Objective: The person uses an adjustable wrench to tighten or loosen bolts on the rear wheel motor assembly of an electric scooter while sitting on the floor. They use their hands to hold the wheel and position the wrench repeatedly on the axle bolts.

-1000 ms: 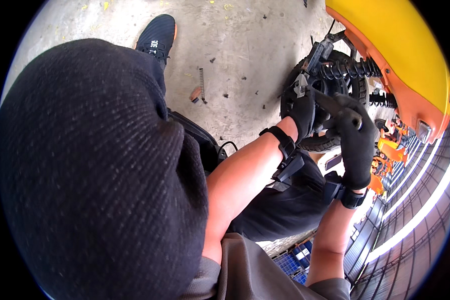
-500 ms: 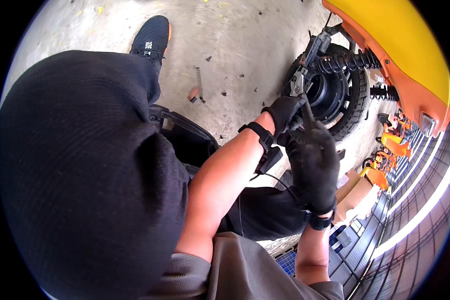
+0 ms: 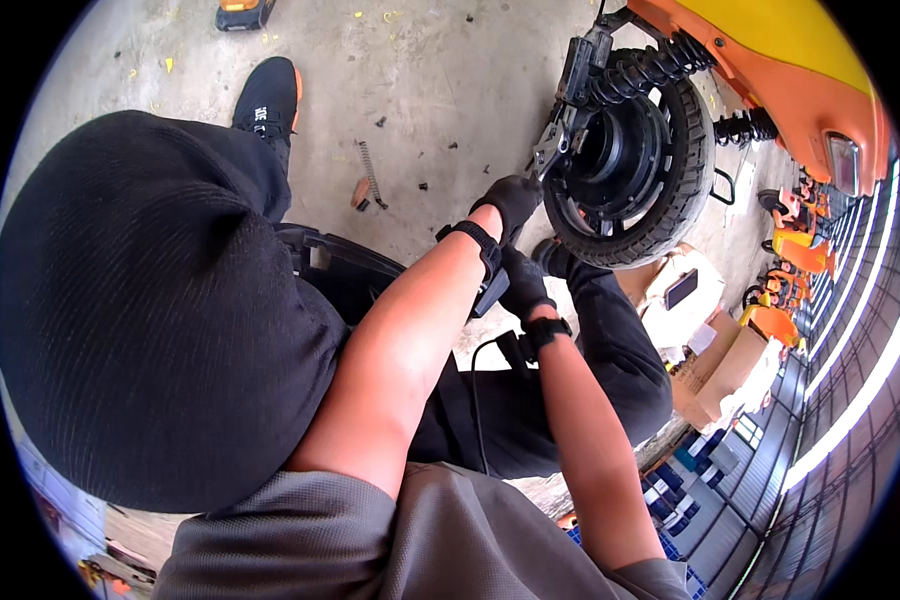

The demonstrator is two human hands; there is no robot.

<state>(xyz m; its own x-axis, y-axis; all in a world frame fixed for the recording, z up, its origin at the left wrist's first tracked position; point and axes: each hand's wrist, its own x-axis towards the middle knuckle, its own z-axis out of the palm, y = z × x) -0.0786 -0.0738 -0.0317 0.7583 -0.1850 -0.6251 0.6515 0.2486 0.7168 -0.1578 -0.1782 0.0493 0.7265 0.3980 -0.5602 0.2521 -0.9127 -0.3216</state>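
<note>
My gloved left hand [image 3: 510, 204] is closed at the lower end of a silver metal bracket [image 3: 552, 152] beside the rear wheel [image 3: 670, 200] of a yellow and orange scooter [image 3: 800, 90]; what its fingers grip is unclear. Below it, my gloved right hand [image 3: 522, 288] is partly hidden behind my left wrist, and its fingers cannot be made out. Black coil shock absorbers [image 3: 650, 70] run from the wheel's side toward the body.
A loose spring [image 3: 370, 175] and small dark bits lie on the concrete floor [image 3: 400, 80]. An orange-black object [image 3: 242, 12] is at top left. A black panel [image 3: 345, 262] lies by my legs. Cardboard [image 3: 705, 380] and a phone [image 3: 682, 289] are at right, with other scooters [image 3: 800, 250] beyond.
My right hand has moved down and left, from beside the metal bracket to below my left hand. My view has shifted, showing more of the wheel, cardboard and phone.
</note>
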